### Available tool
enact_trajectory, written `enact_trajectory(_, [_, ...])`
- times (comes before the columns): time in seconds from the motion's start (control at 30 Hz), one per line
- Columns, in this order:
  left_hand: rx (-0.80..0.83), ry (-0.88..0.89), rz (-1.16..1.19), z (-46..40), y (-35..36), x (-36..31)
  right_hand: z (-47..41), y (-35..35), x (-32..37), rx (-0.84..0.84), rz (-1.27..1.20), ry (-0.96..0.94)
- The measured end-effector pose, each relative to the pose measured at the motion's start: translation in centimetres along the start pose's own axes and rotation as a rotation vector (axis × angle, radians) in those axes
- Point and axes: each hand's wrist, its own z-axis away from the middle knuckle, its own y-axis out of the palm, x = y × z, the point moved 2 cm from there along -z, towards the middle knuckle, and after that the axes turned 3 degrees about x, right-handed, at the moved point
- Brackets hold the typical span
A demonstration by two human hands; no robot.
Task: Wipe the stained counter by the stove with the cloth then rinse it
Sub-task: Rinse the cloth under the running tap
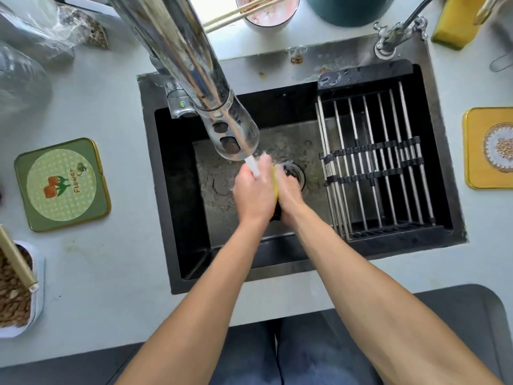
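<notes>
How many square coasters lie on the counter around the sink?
2. A green coaster lies on the counter left of the sink; a yellow coaster lies right of it, cut by the frame edge. Others may be outside the view.

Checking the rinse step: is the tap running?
On. A white stream leaves the faucet and lands on the left hand and right hand, which squeeze the yellow cloth.

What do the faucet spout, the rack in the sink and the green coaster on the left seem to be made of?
Faucet spout: polished metal, mirror reflections. Rack: bare metal rods, probably steel, with black crossbars and frame, perhaps plastic. Green coaster: unclear, perhaps coated tin or board; printed matte face, gold-coloured rim.
</notes>
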Motion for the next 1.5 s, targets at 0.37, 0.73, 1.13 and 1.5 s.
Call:
enact_trajectory(0.37, [0.113, -0.435, 0.13, -1.1, -1.9, 2.4, 0.5, 1.2, 0.8, 0.055, -0.021, -0.113])
enact_trajectory(0.73, [-0.126, -0.12, -0.157, -1.4, -3.3, 1.3, 0.9, 1.7, -0.1, 0.048, 0.104, -0.102])
enact_trajectory(1.13, [-0.085, -0.244, -0.078, -2.0, -4.2, 1.3, 2.4, 2.2, 1.4, 0.004, 0.212, -0.25])
enact_trajectory(1.5, [-0.06, -0.134, -0.124, -1.8, -3.3, 0.9, 3.1, 2.5, -0.1, -0.066, 0.273, -0.304])
